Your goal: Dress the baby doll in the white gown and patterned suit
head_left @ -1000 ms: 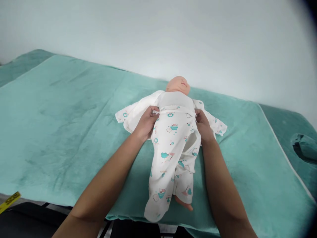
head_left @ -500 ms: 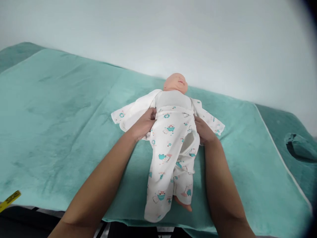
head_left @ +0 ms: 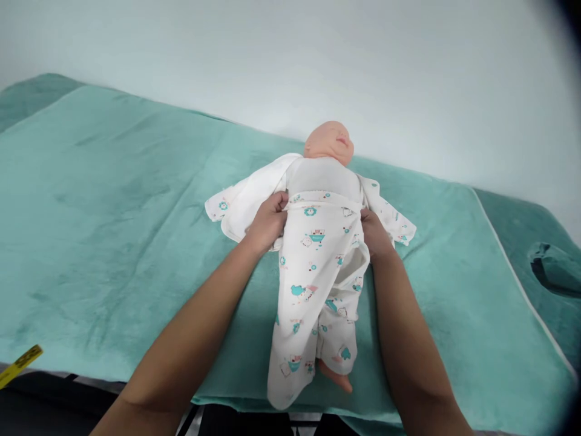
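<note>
A baby doll (head_left: 327,140) lies on its back, head toward the wall. White printed baby pants (head_left: 302,254) cover its legs up to the waist, and one bare foot pokes out of a cuff. My left hand (head_left: 270,221) is closed on the waistband at the left hip. At the other hip, my right hand (head_left: 374,233) grips the pants, its fingertips partly hidden by the cloth. An open white baby jacket (head_left: 254,200) is spread under the torso, sleeves out to both sides. The white-covered chest (head_left: 322,175) shows above the waistband.
A green cloth (head_left: 113,200) covers the padded bed, which borders a pale wall (head_left: 290,60). A hole with a dark rim (head_left: 551,269) is at the right end. At the lower left a yellow strip (head_left: 20,365) shows near the edge.
The doll's head and torso have shifted slightly up and to the right. Both hands remain at the waistband, and the cloth by the right thigh has bunched up more.
</note>
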`<state>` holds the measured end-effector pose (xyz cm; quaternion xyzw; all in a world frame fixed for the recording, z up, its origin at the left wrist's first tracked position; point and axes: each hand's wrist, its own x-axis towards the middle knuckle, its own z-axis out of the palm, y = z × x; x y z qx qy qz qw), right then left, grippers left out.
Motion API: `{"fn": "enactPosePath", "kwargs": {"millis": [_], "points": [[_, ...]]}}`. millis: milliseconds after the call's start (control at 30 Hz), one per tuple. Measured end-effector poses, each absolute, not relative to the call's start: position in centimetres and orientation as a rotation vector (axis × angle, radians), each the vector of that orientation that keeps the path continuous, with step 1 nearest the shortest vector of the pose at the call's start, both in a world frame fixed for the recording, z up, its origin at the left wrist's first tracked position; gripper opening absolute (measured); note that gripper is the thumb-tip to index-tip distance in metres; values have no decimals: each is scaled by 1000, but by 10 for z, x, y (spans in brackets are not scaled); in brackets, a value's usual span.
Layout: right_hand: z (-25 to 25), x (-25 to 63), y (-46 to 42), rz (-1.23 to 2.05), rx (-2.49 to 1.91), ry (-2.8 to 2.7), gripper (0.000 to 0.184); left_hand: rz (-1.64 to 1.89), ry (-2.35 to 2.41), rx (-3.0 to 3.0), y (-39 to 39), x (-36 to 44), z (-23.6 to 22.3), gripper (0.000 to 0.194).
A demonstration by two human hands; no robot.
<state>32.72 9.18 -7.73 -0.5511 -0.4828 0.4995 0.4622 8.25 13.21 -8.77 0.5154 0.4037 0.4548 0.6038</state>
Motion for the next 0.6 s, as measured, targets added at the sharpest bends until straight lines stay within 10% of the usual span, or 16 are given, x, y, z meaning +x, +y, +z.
{"fn": "enactPosePath", "kwargs": {"millis": [600], "points": [[-84,322,92,60,-1470,-1605,26,1290,1020,1984,145,80,-70,28]]}}
